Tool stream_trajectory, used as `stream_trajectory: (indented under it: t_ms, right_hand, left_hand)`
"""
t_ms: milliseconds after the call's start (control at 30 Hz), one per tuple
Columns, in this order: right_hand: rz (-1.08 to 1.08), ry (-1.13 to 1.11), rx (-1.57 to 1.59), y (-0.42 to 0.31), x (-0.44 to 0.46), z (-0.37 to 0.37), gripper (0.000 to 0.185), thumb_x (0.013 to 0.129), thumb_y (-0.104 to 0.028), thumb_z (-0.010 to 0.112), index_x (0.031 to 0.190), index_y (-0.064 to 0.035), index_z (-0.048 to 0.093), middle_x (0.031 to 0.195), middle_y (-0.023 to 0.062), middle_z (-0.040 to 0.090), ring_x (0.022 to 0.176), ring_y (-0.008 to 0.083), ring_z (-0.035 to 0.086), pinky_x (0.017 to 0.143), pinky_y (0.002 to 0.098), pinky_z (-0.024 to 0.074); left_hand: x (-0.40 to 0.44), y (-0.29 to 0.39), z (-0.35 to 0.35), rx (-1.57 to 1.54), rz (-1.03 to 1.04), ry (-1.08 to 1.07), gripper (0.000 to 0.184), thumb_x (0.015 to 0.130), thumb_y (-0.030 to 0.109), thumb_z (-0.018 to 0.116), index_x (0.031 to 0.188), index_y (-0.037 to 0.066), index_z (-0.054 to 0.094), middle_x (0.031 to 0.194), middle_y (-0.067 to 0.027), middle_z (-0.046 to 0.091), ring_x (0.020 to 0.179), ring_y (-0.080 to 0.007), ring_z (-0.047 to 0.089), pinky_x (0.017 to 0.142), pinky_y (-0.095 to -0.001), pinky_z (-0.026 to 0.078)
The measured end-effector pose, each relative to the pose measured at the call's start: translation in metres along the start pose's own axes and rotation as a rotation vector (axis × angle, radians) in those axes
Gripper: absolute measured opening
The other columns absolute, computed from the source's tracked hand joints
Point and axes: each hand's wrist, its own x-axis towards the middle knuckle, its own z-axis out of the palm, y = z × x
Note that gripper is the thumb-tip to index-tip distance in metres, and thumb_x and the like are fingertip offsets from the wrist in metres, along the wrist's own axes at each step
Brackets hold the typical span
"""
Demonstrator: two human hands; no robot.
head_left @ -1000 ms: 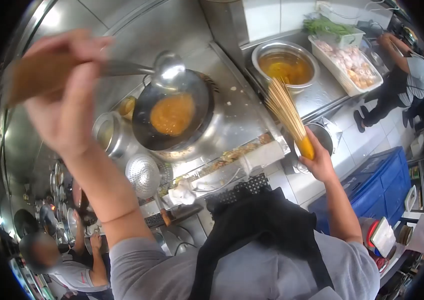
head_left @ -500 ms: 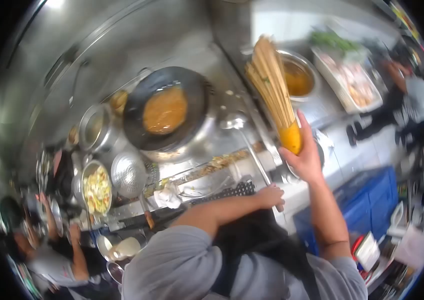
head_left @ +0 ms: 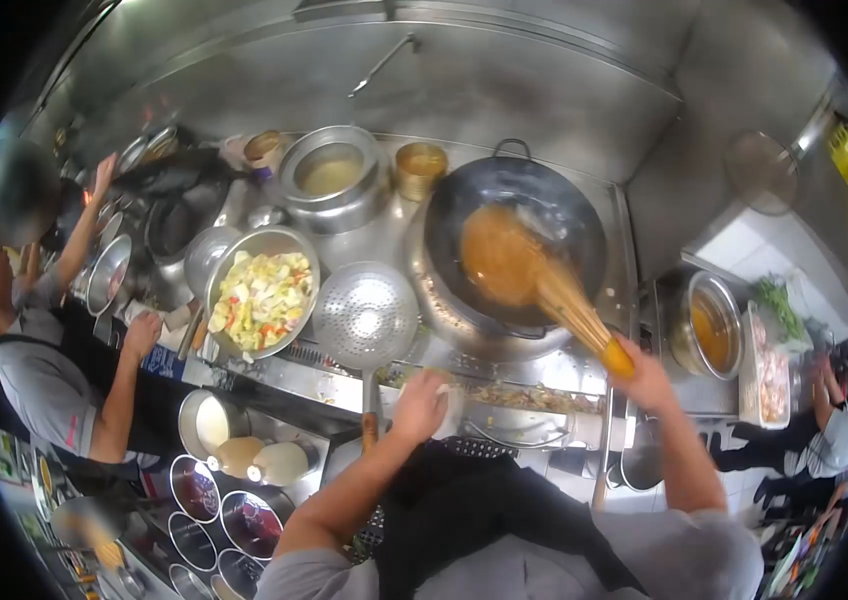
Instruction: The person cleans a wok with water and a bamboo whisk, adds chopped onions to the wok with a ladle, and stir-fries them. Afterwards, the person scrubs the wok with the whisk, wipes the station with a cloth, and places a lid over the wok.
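My right hand (head_left: 647, 378) is closed round the yellow-wrapped handle of a bamboo wok brush (head_left: 572, 305). The brush slants down to the left, its splayed bristles in the brown sauce (head_left: 494, 255) inside a black wok (head_left: 569, 195). At the front edge of the stove, my left hand (head_left: 421, 408) has curled fingers against a white cloth (head_left: 451, 410). Just left of that hand lies a perforated skimmer (head_left: 365, 315) with a wooden handle. Part of the cloth is hidden by the hand.
A bowl of chopped vegetables (head_left: 262, 293), a steel pot (head_left: 334, 175) and a tin (head_left: 420, 170) stand left of the wok. On the right are a pot of brown liquid (head_left: 712, 325) and a white tray (head_left: 766, 370). A co-worker (head_left: 64, 370) stands at left.
My view has swung to the right. My right hand has lowered the brush from above the side counter into the wok. My left hand has left the ladle handle for the cloth.
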Motion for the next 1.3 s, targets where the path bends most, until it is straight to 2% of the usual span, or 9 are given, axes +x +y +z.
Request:
stream_trajectory:
  t_ms: [100, 267, 400, 533, 667, 900, 1000, 1100, 1300]
  right_hand:
    - [-0.117, -0.197, -0.344, -0.085, 0.096, -0.014, 0.062, 0.08, -0.042, 0.071, 0.139, -0.0246, 0.057, 0.121, 0.0109, 0.068, 0.11, 0.033, 0.065, 0.094, 0.0429, 0.0509]
    - [-0.09, -0.073, 0.206, -0.096, 0.31, 0.079, 0.048, 0.094, -0.045, 0.059, 0.133, -0.0172, 0.062, 0.122, 0.0169, 0.067, 0.113, 0.034, 0.063, 0.097, 0.0421, 0.0487]
    - [-0.225, 0.027, -0.135, -0.082, 0.227, 0.102, 0.05, 0.095, -0.044, 0.056, 0.137, -0.0182, 0.058, 0.117, 0.0185, 0.068, 0.108, 0.0368, 0.065, 0.094, 0.0441, 0.0498]
    - [-0.152, -0.317, -0.226, -0.077, 0.127, 0.004, 0.052, 0.093, -0.044, 0.056, 0.14, -0.0213, 0.055, 0.12, 0.0175, 0.067, 0.108, 0.0363, 0.065, 0.095, 0.0461, 0.0496]
    - [-0.374, -0.293, -0.3, -0.044, 0.152, -0.012, 0.053, 0.091, -0.044, 0.06, 0.139, -0.0213, 0.056, 0.117, 0.017, 0.068, 0.105, 0.036, 0.066, 0.093, 0.046, 0.0509]
    - [-0.159, 0.039, 0.078, -0.105, 0.258, 0.105, 0.052, 0.093, -0.046, 0.058, 0.139, -0.0232, 0.055, 0.111, 0.0185, 0.069, 0.104, 0.0366, 0.066, 0.087, 0.0476, 0.0519]
    - [-0.192, -0.137, -0.001, -0.095, 0.181, 0.072, 0.052, 0.093, -0.046, 0.057, 0.14, -0.0247, 0.055, 0.115, 0.0178, 0.068, 0.108, 0.0378, 0.064, 0.091, 0.0475, 0.0504]
    - [-0.203, -0.294, -0.208, -0.058, 0.135, 0.002, 0.051, 0.092, -0.045, 0.058, 0.14, -0.0256, 0.056, 0.121, 0.0162, 0.067, 0.111, 0.0357, 0.064, 0.094, 0.0451, 0.0498]
    - [-0.198, -0.211, -0.272, -0.09, 0.222, -0.008, 0.046, 0.09, -0.044, 0.063, 0.129, -0.0206, 0.066, 0.119, 0.0165, 0.068, 0.111, 0.0346, 0.064, 0.095, 0.0444, 0.05]
  left_hand:
    - [-0.026, -0.014, -0.011, -0.003, -0.198, -0.022, 0.075, 0.074, 0.025, 0.08, 0.137, 0.006, 0.044, 0.125, -0.0244, 0.053, 0.117, -0.0432, 0.052, 0.102, -0.0506, 0.043]
    - [-0.036, -0.013, 0.039, -0.003, -0.539, -0.072, 0.075, 0.073, 0.022, 0.081, 0.136, 0.004, 0.045, 0.124, -0.0252, 0.056, 0.117, -0.0429, 0.053, 0.101, -0.0506, 0.043]
    - [-0.036, -0.034, 0.052, -0.226, -0.568, 0.112, 0.055, 0.079, 0.009, 0.073, 0.129, 0.002, 0.051, 0.108, -0.0183, 0.065, 0.101, -0.0355, 0.063, 0.089, -0.0443, 0.051]
    - [-0.037, -0.004, -0.018, -0.908, -0.767, 0.333, 0.048, 0.082, 0.004, 0.066, 0.128, 0.001, 0.052, 0.109, -0.0119, 0.065, 0.094, -0.0208, 0.066, 0.08, -0.0353, 0.055]
    - [-0.015, 0.043, -0.067, -1.357, -0.668, 0.507, 0.051, 0.091, 0.025, 0.066, 0.132, 0.0, 0.05, 0.108, -0.015, 0.065, 0.09, -0.0259, 0.068, 0.076, -0.0404, 0.057]
    - [0.138, 0.089, 0.073, -1.289, -1.064, 0.102, 0.072, 0.099, 0.064, 0.04, 0.126, -0.002, 0.052, 0.114, -0.016, 0.062, 0.095, -0.0277, 0.066, 0.077, -0.0547, 0.057]
    - [0.163, 0.073, 0.13, -0.656, -0.762, 0.384, 0.054, 0.092, 0.037, 0.065, 0.121, -0.006, 0.052, 0.109, -0.0194, 0.063, 0.094, -0.0267, 0.066, 0.074, -0.0428, 0.056]
    - [0.157, 0.031, 0.116, -0.723, -0.763, 0.411, 0.044, 0.084, 0.022, 0.068, 0.116, -0.005, 0.055, 0.101, -0.0179, 0.066, 0.09, -0.0267, 0.067, 0.074, -0.0387, 0.054]
    - [0.186, -0.025, -0.029, -0.339, -0.745, 0.552, 0.045, 0.08, 0.024, 0.066, 0.114, -0.003, 0.057, 0.097, -0.0197, 0.069, 0.091, -0.0334, 0.069, 0.081, -0.0429, 0.053]
